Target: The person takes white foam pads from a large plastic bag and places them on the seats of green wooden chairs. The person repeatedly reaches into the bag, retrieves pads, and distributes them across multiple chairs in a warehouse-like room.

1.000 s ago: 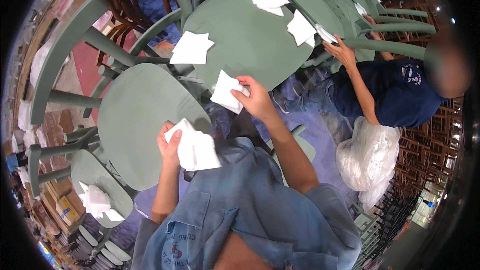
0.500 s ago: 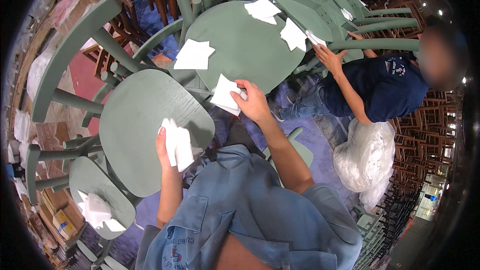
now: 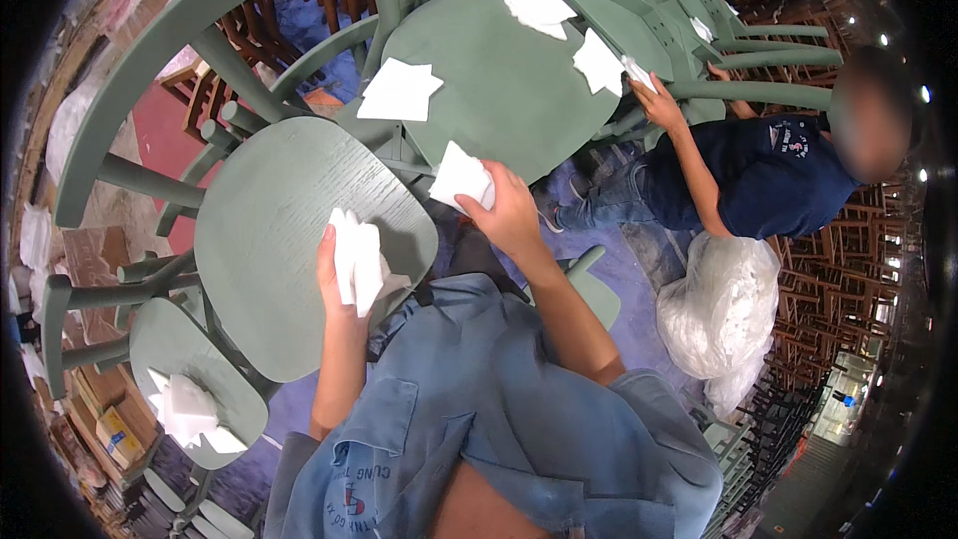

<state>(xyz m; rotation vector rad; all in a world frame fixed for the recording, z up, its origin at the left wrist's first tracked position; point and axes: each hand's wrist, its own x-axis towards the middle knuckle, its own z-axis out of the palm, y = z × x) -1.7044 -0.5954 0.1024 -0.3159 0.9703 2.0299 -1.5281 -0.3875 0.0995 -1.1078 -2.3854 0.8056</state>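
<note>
A round green wooden chair seat (image 3: 269, 240) lies under the left hand (image 3: 334, 279), whose grip is clamped on a stack of white paper sheets (image 3: 356, 260). On the farther seat's edge (image 3: 499, 90), the right hand (image 3: 511, 215) pinches a folded white sheet (image 3: 461, 177).

The setting was a furniture workshop or warehouse. Green-painted wooden chairs (image 3: 299, 240) stood crowded together, their round seats (image 3: 509, 80) carrying white foam or paper sheets (image 3: 399, 92). Stacks of unpainted brown chairs (image 3: 838, 279) filled the right side and the top edge. A clear plastic sack (image 3: 718, 309) lay on the floor, and what appeared to be cardboard boxes (image 3: 105, 419) sat at lower left. A co-worker (image 3: 758, 175) crouched among the chairs.
</note>
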